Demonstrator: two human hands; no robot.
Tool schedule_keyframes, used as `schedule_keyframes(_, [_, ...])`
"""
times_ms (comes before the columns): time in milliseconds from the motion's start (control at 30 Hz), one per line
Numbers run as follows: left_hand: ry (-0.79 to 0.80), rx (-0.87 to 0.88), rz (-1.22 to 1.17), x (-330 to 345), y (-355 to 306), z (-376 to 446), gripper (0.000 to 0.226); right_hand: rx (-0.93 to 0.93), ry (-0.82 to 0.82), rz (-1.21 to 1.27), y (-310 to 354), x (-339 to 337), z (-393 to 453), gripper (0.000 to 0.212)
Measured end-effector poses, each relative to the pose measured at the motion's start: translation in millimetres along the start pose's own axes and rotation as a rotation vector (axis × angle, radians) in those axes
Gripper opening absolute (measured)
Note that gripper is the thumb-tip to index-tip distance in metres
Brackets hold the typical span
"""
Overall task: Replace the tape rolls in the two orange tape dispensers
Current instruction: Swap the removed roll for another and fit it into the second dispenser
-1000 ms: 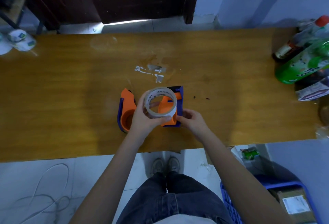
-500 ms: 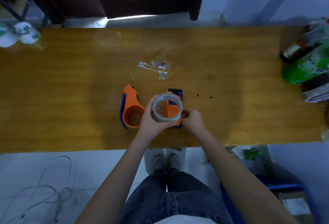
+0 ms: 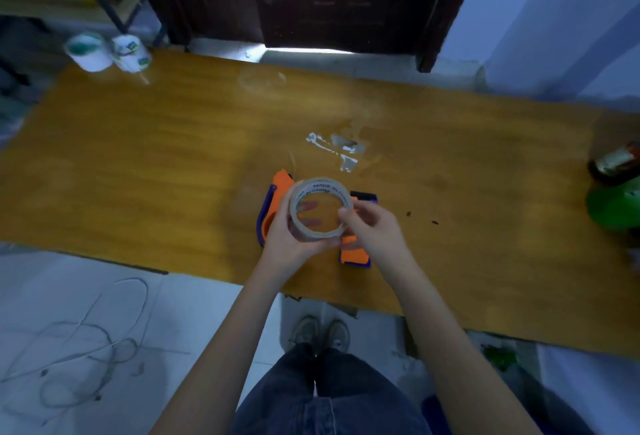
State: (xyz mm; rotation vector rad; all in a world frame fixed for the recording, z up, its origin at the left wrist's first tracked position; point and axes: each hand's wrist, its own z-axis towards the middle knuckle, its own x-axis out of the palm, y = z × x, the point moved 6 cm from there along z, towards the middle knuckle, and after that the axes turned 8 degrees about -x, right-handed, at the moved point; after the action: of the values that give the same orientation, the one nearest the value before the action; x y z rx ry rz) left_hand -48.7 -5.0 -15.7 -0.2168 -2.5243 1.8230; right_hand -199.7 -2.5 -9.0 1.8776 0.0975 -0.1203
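Your left hand cupped around the clear tape roll, your right hand pinching its right rim, roll raised over two orange tape dispensers near the bench front edge, open bench either side

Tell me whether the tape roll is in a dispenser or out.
Out. Both hands hold the tape roll above the two orange dispensers.

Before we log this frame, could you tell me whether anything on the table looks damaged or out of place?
Yes: the table has torn whitish residue stuck beyond the dispensers, like leftover tape or peeled surface, and two dark specks to the right. Nothing looks spilled.
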Motion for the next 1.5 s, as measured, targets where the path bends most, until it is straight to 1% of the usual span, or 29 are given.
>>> schedule_keyframes(100, [-0.014,-0.112,-0.044,-19.7,3.1,-8.2,0.106,0.064,0.020,0.140,2.3,17.5,5.6,0.033])
schedule_keyframes(133, [-0.036,-0.171,-0.088,-28.5,5.2,-11.6,0.107,0.062,0.046,0.141,2.1,23.4,8.0,0.035])
schedule_keyframes(167, [-0.090,-0.233,-0.146,-38.9,7.4,-15.3,0.103,0.050,0.081,0.138,4.5,31.2,8.9,0.036])
schedule_keyframes(200, [-0.173,-0.291,-0.213,-51.1,10.6,-19.2,0.094,0.039,0.116,0.133,5.9,40.0,10.3,0.038])
schedule_keyframes(267, [-0.350,-0.348,-0.332,-75.6,14.7,-28.9,0.066,0.032,0.174,0.142,10.2,60.8,11.8,0.039])
schedule_keyframes(300, [-0.408,-0.350,-0.358,-86.4,15.1,-34.2,0.051,0.028,0.198,0.145,12.7,72.0,12.0,0.038])
schedule_keyframes(367, [-0.482,-0.321,-0.378,-107.1,18.9,-44.2,0.034,0.015,0.240,0.142,16.9,95.0,11.3,0.035])
schedule_keyframes(400, [-0.511,-0.307,-0.397,-117.5,20.9,-49.6,0.033,0.016,0.258,0.150,18.1,107.1,10.9,0.035])
schedule_keyframes(567, [-0.604,-0.254,-0.444,-172.5,29.3,-68.4,0.044,0.023,0.351,0.160,26.7,165.9,8.4,0.045])
schedule_keyframes(700, [-0.634,-0.232,-0.467,-221.9,36.8,-78.3,0.042,0.027,0.398,0.147,36.4,217.3,4.8,0.048])
schedule_keyframes(800, [-0.637,-0.239,-0.463,-263.3,44.2,-84.4,0.045,0.041,0.392,0.143,43.9,260.2,0.1,0.049])
schedule_keyframes(1033, [-0.652,-0.248,-0.463,-365.4,48.9,-88.7,0.038,0.076,0.376,0.124,58.2,356.1,-4.7,0.056])
schedule_keyframes(1267, [-0.629,-0.213,-0.443,-435.3,46.9,-77.8,0.039,0.097,0.348,0.136,73.3,419.5,4.7,0.051])
schedule_keyframes(1500, [-0.594,-0.221,-0.442,-488.6,49.3,-44.8,0.038,0.094,0.370,0.114,86.2,471.6,46.3,0.048])
